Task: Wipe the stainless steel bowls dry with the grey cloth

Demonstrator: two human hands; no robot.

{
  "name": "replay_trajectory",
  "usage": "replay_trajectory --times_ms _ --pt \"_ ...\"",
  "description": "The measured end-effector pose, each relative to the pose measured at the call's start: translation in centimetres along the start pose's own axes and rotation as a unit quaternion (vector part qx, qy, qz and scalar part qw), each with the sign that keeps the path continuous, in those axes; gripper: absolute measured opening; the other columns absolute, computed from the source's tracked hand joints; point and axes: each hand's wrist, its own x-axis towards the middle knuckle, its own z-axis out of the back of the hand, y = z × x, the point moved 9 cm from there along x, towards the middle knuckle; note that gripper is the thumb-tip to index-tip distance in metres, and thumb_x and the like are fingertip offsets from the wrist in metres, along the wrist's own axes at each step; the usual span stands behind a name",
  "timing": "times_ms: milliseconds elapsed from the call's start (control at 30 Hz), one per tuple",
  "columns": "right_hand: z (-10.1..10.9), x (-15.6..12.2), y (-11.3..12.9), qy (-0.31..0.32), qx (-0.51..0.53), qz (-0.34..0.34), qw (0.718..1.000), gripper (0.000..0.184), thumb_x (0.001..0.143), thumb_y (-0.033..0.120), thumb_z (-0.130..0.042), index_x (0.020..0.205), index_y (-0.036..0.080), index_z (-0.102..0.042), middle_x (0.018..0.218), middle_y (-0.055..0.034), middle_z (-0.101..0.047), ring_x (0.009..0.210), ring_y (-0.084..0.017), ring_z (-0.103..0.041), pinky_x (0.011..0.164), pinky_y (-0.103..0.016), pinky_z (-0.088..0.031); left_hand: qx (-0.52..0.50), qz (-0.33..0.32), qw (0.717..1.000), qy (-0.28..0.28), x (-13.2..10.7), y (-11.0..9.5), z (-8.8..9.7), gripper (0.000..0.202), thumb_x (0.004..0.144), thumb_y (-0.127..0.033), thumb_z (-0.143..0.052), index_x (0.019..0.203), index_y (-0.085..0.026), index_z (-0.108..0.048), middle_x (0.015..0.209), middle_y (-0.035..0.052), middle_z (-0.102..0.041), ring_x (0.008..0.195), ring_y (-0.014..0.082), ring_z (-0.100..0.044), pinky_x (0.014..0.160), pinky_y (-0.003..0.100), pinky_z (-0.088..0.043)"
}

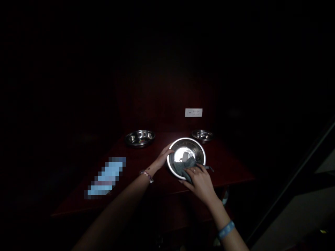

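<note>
Cloth (180, 169) lay bunched inside the shiny metal bowl (184, 155), so the wiping looked begun but not finished. The left hand (162, 158) was clamped on the bowl's left edge, with its thumb by the rim. The right hand (201, 178) gripped the cloth at the near side, and a loose end poked out past the rim on the right. A wide bowl (140, 139) and a small bowl (202, 136) sat farther back on the dark red table (227, 167); I couldn't tell if those were wiped. The held bowl was over the front part of the table, between the hands, tipped toward the person. It was round, with a bright rim and a bottom that shone white.
</note>
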Motion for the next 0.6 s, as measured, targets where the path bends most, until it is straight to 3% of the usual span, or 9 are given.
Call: replay_trajectory --times_ms 133,333,500,600 --pt "0.1 0.0 0.4 -0.016 0.031 0.02 0.999 0.043 0.095 0.05 -0.061 0.126 0.021 -0.066 0.118 -0.0081 -0.075 0.111 -0.024 -0.069 0.115 -0.045 -0.039 0.017 -0.026 1.0 -0.004 -0.1 -0.8 0.0 0.051 0.073 -0.032 -0.067 0.121 -0.017 -0.069 0.13 0.0091 -0.07 0.124 0.0325 -0.058 0.112 0.043 -0.037" --pt "0.6 -0.1 2.2 -0.018 0.1 0.031 0.994 0.038 0.102 0.035 -0.05 0.135 0.023 -0.062 0.119 -0.0066 -0.076 0.106 -0.022 -0.071 0.104 -0.039 -0.05 0.037 -0.011 0.999 -0.026 -0.3 -1.3 0.1 0.045 0.072 -0.032 -0.064 0.114 -0.016 -0.071 0.114 0.0085 -0.075 0.117 0.0337 -0.06 0.106 0.043 -0.042" --pt "1.9 -0.3 2.0 -0.049 0.186 -0.046 0.98 0.045 0.104 0.038 -0.037 0.143 0.026 -0.056 0.107 -0.0073 -0.078 0.091 -0.024 -0.075 0.084 -0.035 -0.057 0.019 -0.004 0.998 -0.06 -0.2 -1.0 0.7 0.045 0.072 -0.032 -0.065 0.113 -0.015 -0.07 0.112 0.0089 -0.075 0.119 0.0335 -0.06 0.106 0.042 -0.042" --pt "3.2 -0.7 -0.8 -0.151 0.298 -0.134 0.933 0.049 0.104 0.044 -0.034 0.136 0.021 -0.062 0.11 -0.0093 -0.078 0.098 -0.024 -0.074 0.087 -0.035 -0.057 -0.017 -0.006 0.998 -0.064 0.1 -0.6 0.9 0.051 0.071 -0.035 -0.066 0.118 -0.016 -0.069 0.117 0.0088 -0.074 0.116 0.0321 -0.062 0.105 0.043 -0.044"
